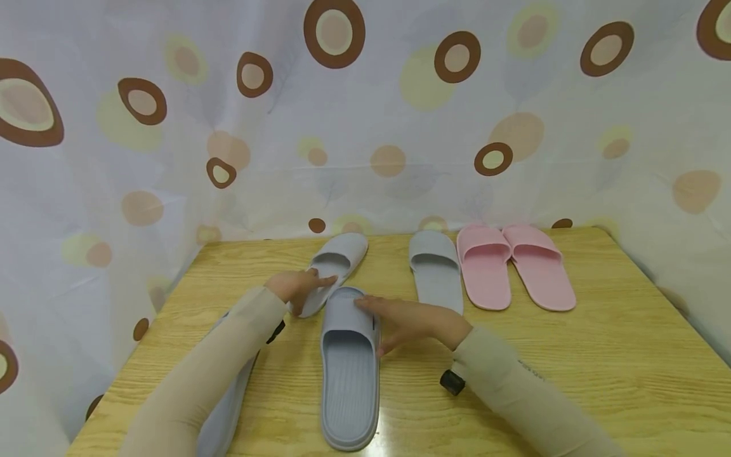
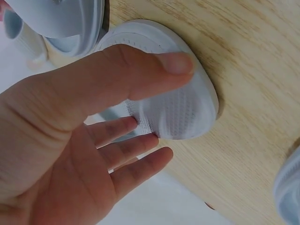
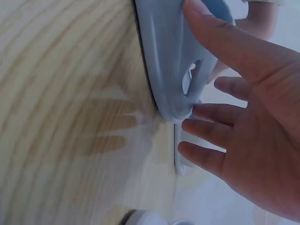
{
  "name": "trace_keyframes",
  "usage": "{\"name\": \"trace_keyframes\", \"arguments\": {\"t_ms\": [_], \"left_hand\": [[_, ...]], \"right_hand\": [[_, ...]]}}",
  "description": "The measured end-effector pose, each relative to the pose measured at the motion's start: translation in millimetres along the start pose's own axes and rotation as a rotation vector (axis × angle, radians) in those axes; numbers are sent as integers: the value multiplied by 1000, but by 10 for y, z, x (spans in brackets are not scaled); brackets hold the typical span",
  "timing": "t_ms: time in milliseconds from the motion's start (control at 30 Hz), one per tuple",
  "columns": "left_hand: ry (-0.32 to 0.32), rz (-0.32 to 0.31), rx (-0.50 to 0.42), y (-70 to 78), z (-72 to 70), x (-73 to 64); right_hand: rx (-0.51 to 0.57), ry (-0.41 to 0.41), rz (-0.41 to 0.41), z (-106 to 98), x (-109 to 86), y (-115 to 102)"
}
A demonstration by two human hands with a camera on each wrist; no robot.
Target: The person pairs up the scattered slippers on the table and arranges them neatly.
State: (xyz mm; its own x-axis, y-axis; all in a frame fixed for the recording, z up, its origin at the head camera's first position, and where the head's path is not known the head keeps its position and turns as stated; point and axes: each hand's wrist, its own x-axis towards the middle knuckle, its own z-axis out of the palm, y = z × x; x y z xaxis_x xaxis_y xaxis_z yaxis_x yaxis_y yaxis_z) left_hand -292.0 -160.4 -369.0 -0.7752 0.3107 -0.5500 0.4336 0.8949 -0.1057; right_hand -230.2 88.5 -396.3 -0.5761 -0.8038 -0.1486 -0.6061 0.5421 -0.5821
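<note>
Pink slippers (image 1: 487, 279) sit paired at the back; the grey slippers (image 1: 440, 289), scattered, look left to match. Your left hand (image 1: 294, 287), fingers spread, is over a pale slipper (image 1: 353, 249); your right hand (image 1: 417, 320), fingers apart, is at the blue-grey slipper (image 1: 349, 387), front and centre. Right wrist view bares a side hole (image 3: 187, 82) the head view barely catches.

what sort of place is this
Probably a staged tabletop setup, maybe indoors: a wood-grain table holds grey slippers and pink slippers, with a white curtain printed with brown rings behind it.
</note>
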Motion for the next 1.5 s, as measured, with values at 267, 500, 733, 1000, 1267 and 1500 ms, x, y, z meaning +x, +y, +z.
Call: {"name": "trace_keyframes", "arguments": {"t_ms": [267,500,733,1000,1267,1500], "left_hand": [[-8,11,40,-24,-34,51],[-20,14,2,-32,-55,90],[-16,26,-24,-68,-75,97],[-9,50,-43,-87,-81,110],[-7,83,-36,-106,-79,130],[-18,94,-78,-133,-91,141]], "right_hand": [[-51,-4,18,70,24,-27],[-65,-4,2,100,33,-54],[-99,4,-18,129,63,-114],[-72,-25,-27,189,127,-208],[-95,-22,-33,195,150,-284],[-171,91,117,-3,-23,-56]]}}
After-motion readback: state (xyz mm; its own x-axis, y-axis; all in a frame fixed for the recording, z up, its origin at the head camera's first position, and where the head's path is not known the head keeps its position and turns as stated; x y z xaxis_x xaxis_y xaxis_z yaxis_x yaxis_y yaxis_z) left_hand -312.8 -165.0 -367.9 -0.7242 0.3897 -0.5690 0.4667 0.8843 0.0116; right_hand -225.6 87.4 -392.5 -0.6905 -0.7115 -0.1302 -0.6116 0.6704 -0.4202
